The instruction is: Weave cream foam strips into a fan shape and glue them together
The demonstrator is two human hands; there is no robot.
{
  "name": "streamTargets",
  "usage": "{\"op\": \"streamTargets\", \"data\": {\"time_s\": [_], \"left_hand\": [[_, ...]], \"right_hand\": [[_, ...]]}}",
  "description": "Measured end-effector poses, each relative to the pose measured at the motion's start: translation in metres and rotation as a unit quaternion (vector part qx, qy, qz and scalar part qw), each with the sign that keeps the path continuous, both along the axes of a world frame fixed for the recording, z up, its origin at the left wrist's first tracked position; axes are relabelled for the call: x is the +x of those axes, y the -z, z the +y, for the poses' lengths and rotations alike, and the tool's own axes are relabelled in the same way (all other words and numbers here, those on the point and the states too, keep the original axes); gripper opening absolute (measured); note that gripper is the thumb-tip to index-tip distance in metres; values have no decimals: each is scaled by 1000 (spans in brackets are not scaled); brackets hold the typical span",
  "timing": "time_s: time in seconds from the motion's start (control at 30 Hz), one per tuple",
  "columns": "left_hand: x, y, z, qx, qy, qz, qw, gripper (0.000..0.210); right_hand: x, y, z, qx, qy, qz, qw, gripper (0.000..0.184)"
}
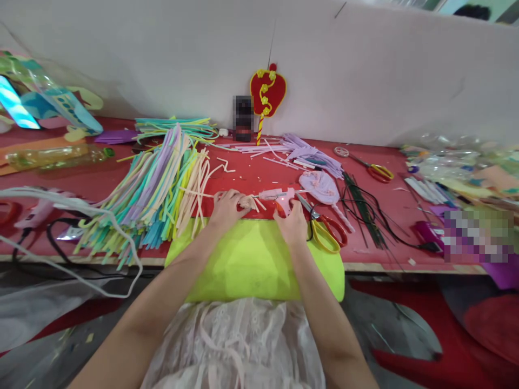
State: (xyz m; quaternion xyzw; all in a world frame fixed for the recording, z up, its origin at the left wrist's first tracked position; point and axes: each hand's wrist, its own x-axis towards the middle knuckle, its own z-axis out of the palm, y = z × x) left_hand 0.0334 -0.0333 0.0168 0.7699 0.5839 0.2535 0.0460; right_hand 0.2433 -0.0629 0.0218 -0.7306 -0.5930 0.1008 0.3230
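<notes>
My left hand [227, 204] has its fingers closed on a small cream-coloured piece of bent pipe cleaners [246, 202], with loose ends sticking out to the right. One long cream strand reaches out past the hand to the left. In my right hand [293, 216] is a pink hot glue gun [279, 193], its nozzle pointing left at the cream piece. Fingers cover much of its handle. Right of the gun are scissors [326, 229] with red and yellow handles, and a lilac pipe-cleaner fan shape [320, 186] on a stem.
A big heap of coloured pipe cleaners [158, 183] lies left, with lilac ones [310, 154] at the back. A red apple-shaped fan [268, 92] leans on the wall. A yellow-green sheet [251, 259] hangs over the front edge. Black cable [381, 210], green stems [363, 210] and more scissors [375, 170] lie right.
</notes>
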Motion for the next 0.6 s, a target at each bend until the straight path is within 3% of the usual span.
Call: {"op": "streamTargets", "data": {"time_s": [0.6], "left_hand": [[3, -1, -3, 0, 2, 3, 1000, 40]], "right_hand": [[-2, 1, -1, -25, 12, -3, 1000, 43]]}}
